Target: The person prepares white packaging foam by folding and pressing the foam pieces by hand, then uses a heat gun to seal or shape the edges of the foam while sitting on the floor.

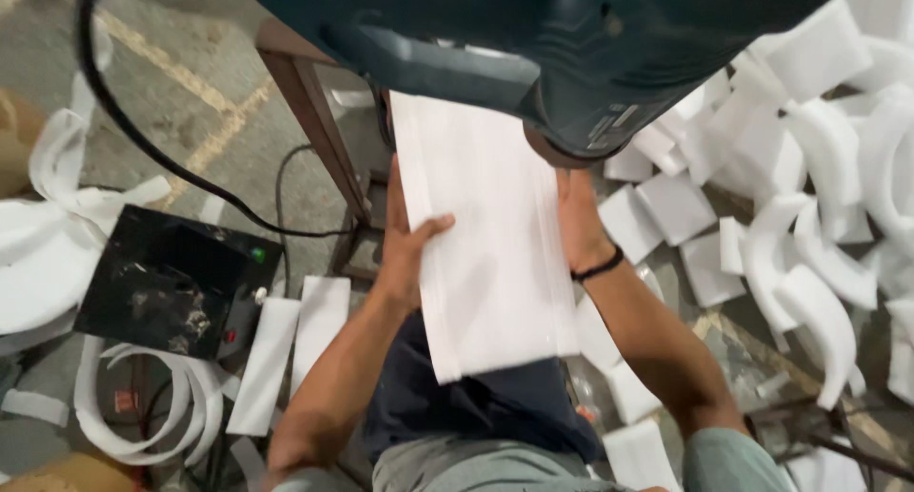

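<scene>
Nearest you, your dark shorts and grey shirt hem at the bottom edge. Above your lap you hold a stack of white foam sheets [486, 235], long, flat, tilted slightly, running from near your knees up under the machine. Your left hand [405, 249] grips the stack's left edge, thumb laid over the top face, fingers hidden beneath. Your right hand [579, 221] presses flat along the right edge, fingers out of sight behind the foam, so how far it is closed can't be told; black wristband [600, 264] on that wrist. The stack sits between both hands, touching each.

On the floor to your left: two loose white foam strips [286, 344], a black control box [167, 283] with a green light and a red light, curled foam offcuts [143, 406], and a black cable [190, 173]. To your right, a pile of cut foam pieces [809, 168], flat squares and curved ones. Farthest up, a dark green machine housing [571, 45] overhangs the stack's far end, and a brown metal frame leg [319, 130] stands just left of it.
</scene>
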